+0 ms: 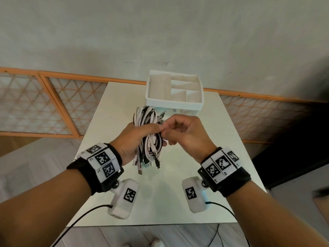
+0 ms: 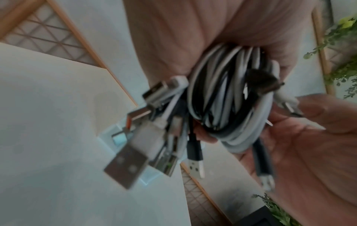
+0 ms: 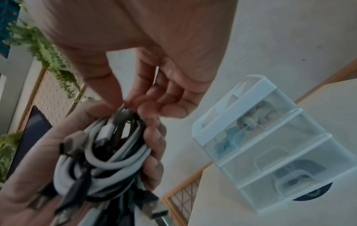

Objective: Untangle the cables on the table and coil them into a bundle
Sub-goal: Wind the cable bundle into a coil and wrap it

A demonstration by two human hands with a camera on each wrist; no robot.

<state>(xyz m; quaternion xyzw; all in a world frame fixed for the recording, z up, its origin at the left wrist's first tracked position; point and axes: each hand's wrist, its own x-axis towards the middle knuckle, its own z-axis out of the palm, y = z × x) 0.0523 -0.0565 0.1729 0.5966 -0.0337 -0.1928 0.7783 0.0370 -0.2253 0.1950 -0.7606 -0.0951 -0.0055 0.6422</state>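
A coiled bundle of white and black cables (image 1: 148, 129) is held above the white table (image 1: 222, 157). My left hand (image 1: 140, 138) grips the bundle round its middle, fingers curled about the loops (image 3: 108, 160). Several USB plugs (image 1: 146, 164) dangle from its lower end, seen close and blurred as USB plugs (image 2: 125, 166) in the left wrist view. My right hand (image 1: 170, 130) pinches a cable end (image 3: 120, 113) at the top of the bundle between thumb and fingertips. The coil (image 2: 230, 97) fills my left palm.
A white storage box (image 1: 173, 90) with open top compartments stands at the table's far edge; its clear drawers (image 3: 270, 152) hold small items. Wooden lattice screens (image 1: 35, 102) line the wall behind. Black leads (image 1: 80, 216) run from both wrist cameras.
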